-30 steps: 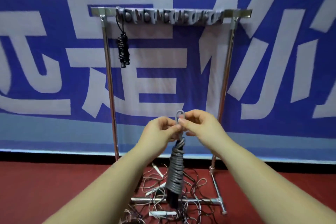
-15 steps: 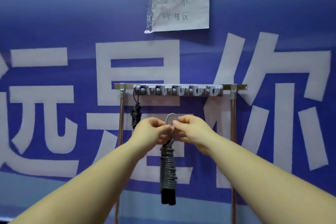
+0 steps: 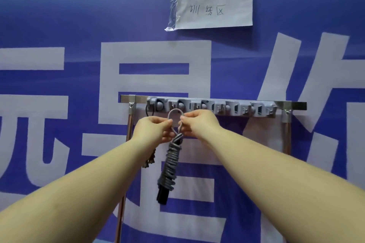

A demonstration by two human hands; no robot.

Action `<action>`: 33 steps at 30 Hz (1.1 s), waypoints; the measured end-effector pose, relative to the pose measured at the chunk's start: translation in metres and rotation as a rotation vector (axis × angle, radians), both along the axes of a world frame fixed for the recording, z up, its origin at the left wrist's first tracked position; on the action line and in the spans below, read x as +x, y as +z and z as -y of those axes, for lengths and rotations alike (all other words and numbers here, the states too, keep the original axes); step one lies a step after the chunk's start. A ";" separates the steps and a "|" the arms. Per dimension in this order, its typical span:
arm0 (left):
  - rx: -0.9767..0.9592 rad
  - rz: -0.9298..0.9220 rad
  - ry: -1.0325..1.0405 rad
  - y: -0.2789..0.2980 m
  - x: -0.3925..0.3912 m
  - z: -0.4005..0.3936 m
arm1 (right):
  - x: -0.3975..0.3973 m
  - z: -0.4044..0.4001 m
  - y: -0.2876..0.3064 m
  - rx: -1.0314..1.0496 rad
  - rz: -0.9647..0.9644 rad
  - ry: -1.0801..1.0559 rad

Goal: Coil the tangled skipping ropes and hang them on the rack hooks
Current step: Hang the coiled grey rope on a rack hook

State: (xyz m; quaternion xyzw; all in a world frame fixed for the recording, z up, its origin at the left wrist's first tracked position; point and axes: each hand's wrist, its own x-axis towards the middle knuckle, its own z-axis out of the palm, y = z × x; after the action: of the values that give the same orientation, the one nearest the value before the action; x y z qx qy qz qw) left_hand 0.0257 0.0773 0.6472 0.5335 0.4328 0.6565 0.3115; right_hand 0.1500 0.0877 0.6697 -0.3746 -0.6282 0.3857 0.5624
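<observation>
Both hands raised just below the rack's hook strip (image 3: 227, 107). Left hand (image 3: 153, 131) pinches the left side of the grey rope's top loop (image 3: 174, 114), fingers curled on the cord; right hand (image 3: 197, 122) pinches the right side, thumb and forefinger closed on it. The loop's top sits level with the second hook (image 3: 180, 105), touching or just in front, cannot tell which. The coiled grey skipping rope (image 3: 169, 165) hangs below the hands, black handles (image 3: 163, 196) lowest. A black rope (image 3: 147, 109) hangs from the first hook, mostly hidden behind the left forearm. Handwritten paper sign (image 3: 214, 1) taped to the blue banner (image 3: 59, 16) above.
</observation>
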 end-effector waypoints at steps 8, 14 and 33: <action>0.044 0.099 0.047 0.024 -0.021 -0.073 | -0.037 -0.075 0.023 0.045 -0.059 -0.146; 0.032 0.128 0.070 0.025 -0.020 -0.100 | -0.056 -0.117 0.018 0.097 0.010 -0.372; 0.064 -1.082 0.368 -0.001 -0.027 -0.067 | -0.015 -0.067 -0.005 0.290 0.759 -0.317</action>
State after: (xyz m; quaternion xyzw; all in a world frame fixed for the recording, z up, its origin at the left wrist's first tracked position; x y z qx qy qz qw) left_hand -0.0011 0.1438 0.6464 0.7186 0.5965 0.3459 -0.0903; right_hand 0.1353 0.1550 0.6643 -0.4989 -0.7727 0.0370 0.3907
